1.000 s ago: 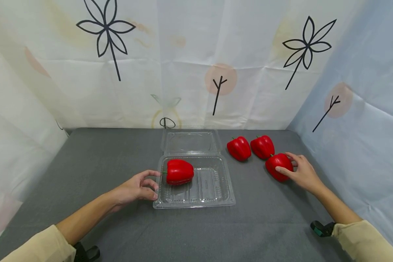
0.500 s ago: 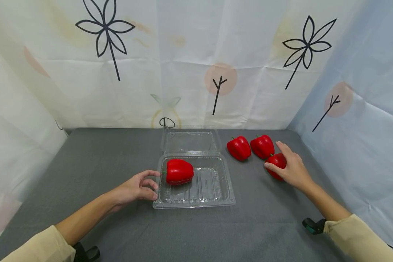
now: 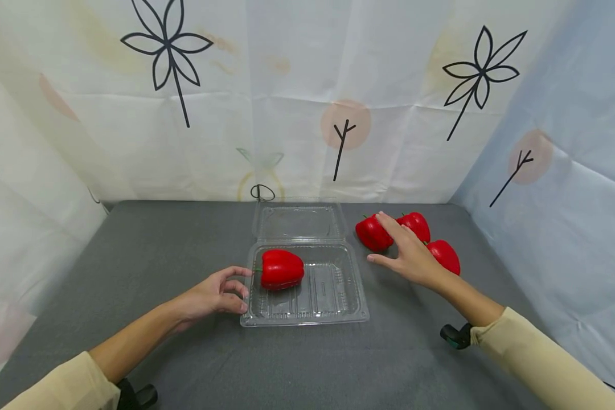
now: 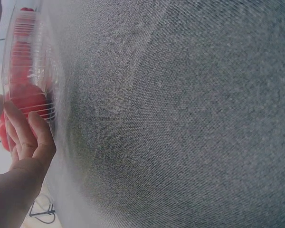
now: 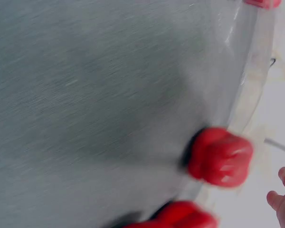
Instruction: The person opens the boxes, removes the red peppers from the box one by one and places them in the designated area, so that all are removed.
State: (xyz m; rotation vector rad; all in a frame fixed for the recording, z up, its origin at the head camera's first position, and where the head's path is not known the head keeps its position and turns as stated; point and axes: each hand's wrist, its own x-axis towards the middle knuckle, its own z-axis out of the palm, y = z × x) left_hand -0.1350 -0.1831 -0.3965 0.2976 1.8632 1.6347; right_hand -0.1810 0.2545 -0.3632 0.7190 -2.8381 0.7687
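Observation:
A clear plastic clamshell container (image 3: 333,287) sits with its lid folded back. In it, toward the left, lies a red bell pepper (image 3: 282,269). My left hand (image 3: 217,294) holds the container's left edge, thumb at the rim; its fingertips (image 4: 38,122) are against the wall in the left wrist view. My right hand (image 3: 410,253) holds nothing, fingers spread, thumb apart. Its fingertips overlap the nearest loose bell pepper (image 3: 371,233) in the head view. Behind the hand, another bell pepper (image 3: 417,225) is partly hidden; a third bell pepper (image 3: 445,256) lies beside the wrist.
A grey cloth (image 3: 184,239) covers the table. The transparent lid (image 3: 299,221) lies behind the container, near the back edge. A printed white curtain (image 3: 389,159) hangs at the back, with more fabric along both sides.
My right hand has let go of the rightmost bell pepper and moved left to the leftmost loose one, its fingers spreading. The left hand and container have stayed put.

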